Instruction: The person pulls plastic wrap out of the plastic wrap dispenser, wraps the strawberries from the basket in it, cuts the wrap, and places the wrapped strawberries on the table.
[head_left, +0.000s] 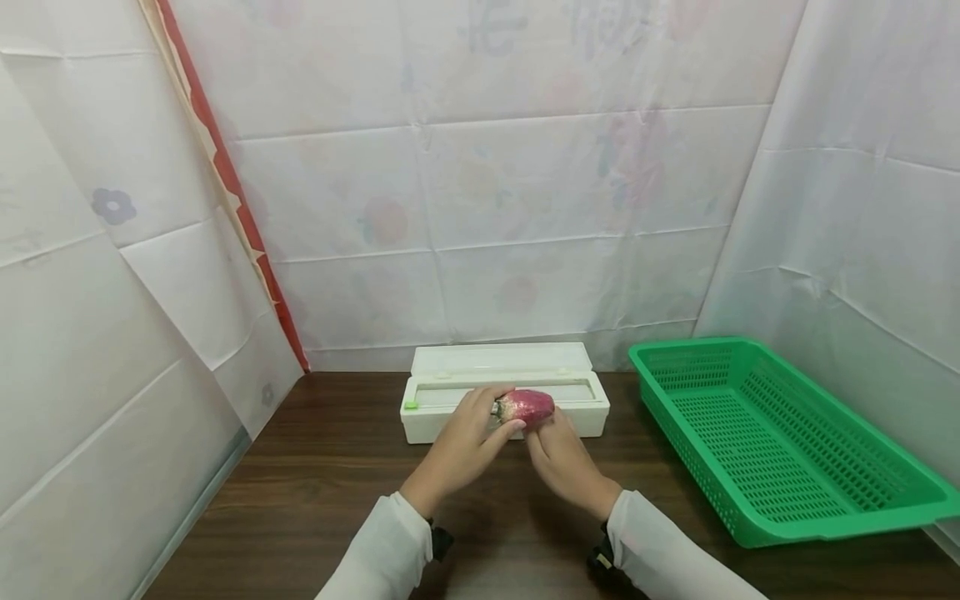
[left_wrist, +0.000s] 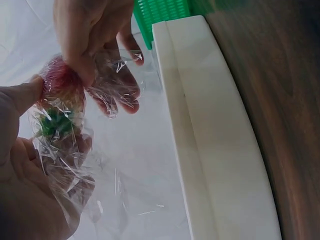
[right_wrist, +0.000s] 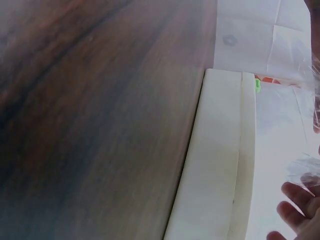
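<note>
A red fruit with a green leafy top is wrapped in clear cling film. My left hand holds it at the leafy end, thumb against its side. At the other end is my right hand; its thumb presses by the fruit's tip and film is bunched at its fingers. In the right wrist view only some fingers of the right hand show at the lower right edge. Both hands are above the front of a white cling film box, whose lid is raised.
To the right stands a green slotted plastic basket with nothing in it. A bright green slider sits at the box's left end. Pale sheeting hangs around the dark wooden table.
</note>
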